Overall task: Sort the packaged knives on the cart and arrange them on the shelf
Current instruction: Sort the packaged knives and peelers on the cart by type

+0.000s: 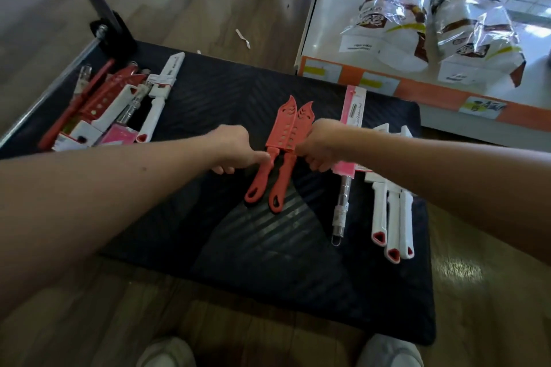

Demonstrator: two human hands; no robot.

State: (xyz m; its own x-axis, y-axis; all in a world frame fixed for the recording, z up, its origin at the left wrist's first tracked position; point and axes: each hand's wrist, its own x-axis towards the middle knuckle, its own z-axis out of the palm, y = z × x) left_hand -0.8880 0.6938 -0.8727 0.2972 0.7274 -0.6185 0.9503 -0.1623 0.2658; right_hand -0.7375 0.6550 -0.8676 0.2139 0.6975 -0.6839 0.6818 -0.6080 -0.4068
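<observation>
Two coral knives (285,140) lie parallel, tips away, pinched by left hand (235,147) and right hand (320,146) fingers.

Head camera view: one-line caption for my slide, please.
Left hand and right hand hold two coral knives side by side on the black cart.

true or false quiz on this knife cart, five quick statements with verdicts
1. Two orange-red knives lie side by side in the middle of the cart. True.
2. Only the left hand is on them. False: the right hand grips them too.
3. Five white knives lie at the right. False: there are three.
4. A mixed pile sits at the cart's left end. True.
5. Knives already fill the shelf. False: only bags show there.
</observation>
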